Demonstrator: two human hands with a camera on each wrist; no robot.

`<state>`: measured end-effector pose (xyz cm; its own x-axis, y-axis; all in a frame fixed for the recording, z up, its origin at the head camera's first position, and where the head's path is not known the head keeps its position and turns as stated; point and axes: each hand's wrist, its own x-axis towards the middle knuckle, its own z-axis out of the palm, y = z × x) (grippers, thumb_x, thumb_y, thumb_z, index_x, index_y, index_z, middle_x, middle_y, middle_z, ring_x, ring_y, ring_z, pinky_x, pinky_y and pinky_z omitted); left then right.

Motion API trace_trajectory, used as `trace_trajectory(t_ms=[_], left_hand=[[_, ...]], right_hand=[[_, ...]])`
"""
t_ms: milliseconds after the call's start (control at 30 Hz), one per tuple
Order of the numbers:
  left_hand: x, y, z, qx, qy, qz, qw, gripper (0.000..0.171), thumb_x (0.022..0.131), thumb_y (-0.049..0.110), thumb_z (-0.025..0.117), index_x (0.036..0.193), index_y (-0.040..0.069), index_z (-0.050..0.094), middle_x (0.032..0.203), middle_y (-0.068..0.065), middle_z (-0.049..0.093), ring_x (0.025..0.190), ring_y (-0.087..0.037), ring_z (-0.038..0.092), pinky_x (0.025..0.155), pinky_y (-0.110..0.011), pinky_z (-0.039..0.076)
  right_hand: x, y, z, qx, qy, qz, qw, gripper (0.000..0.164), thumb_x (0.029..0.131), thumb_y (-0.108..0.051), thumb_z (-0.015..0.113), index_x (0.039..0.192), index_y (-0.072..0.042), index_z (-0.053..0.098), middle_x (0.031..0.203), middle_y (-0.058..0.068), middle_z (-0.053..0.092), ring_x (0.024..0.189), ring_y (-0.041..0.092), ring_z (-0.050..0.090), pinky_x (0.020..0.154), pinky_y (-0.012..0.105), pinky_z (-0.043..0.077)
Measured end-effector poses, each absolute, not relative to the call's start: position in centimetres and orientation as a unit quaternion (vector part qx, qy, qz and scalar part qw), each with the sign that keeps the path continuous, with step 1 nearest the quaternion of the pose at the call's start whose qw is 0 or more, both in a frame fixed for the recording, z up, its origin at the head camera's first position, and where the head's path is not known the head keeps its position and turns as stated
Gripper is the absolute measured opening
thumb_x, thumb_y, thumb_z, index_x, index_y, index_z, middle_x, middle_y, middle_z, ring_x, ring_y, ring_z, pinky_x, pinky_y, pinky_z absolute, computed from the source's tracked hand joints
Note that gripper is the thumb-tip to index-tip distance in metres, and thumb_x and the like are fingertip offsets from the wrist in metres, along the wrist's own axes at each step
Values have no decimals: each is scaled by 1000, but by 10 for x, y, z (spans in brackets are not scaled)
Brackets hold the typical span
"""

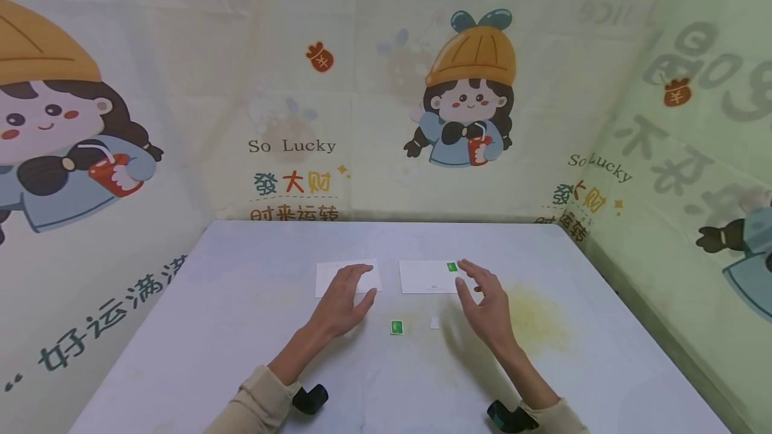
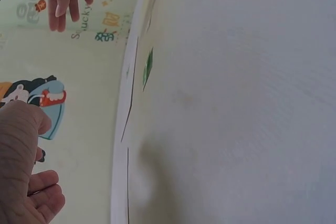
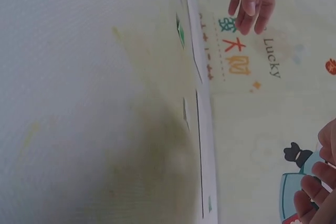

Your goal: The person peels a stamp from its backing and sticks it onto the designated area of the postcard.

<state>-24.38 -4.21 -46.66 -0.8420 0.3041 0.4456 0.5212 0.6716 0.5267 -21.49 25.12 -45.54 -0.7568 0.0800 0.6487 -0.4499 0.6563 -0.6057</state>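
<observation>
A small green square (image 1: pixel 397 327) lies on the white table (image 1: pixel 241 340), and just right of it is a tiny white bit (image 1: pixel 435 323). Past the square are the left card (image 1: pixel 328 274), to its left, and the right card (image 1: pixel 425 278), to its right, with a second green square (image 1: pixel 452 266) at its top right corner. The left hand (image 1: pixel 342 300) is to the left of the first square, hiding some of the left card, and the right hand (image 1: pixel 488 300) is to its right, by the right card's edge, both up in the air with loose fingers, holding nothing
</observation>
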Motion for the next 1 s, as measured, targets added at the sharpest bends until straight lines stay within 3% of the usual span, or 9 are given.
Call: trace_trajectory(t_ms=[433,667,1000], left_hand=[[-244,-68,-471,-204,-904,-327,187,48,96,22,71,138,4,57,137,-16,59,129,-34,55,108,-50,46],[-244,-80,-472,-193,-907,-323,190,49,96,21,71,138,2,56,137,-16,59,129,-34,55,107,-51,46],[-243,-99,-473,-165,-916,-308,195,48,96,20,71,137,1,57,137,-17,60,129,-34,54,108,-51,46]], right_hand=[[-217,240,-458,141,-842,383,352,34,90,-3,75,124,-6,72,130,9,70,111,27,62,77,30,51],[-220,230,-458,162,-831,396,355,34,89,-3,76,123,-5,73,128,9,70,111,27,63,75,39,53],[-218,216,-458,157,-847,387,329,35,90,-9,77,125,-9,73,130,7,69,116,27,62,78,37,54]])
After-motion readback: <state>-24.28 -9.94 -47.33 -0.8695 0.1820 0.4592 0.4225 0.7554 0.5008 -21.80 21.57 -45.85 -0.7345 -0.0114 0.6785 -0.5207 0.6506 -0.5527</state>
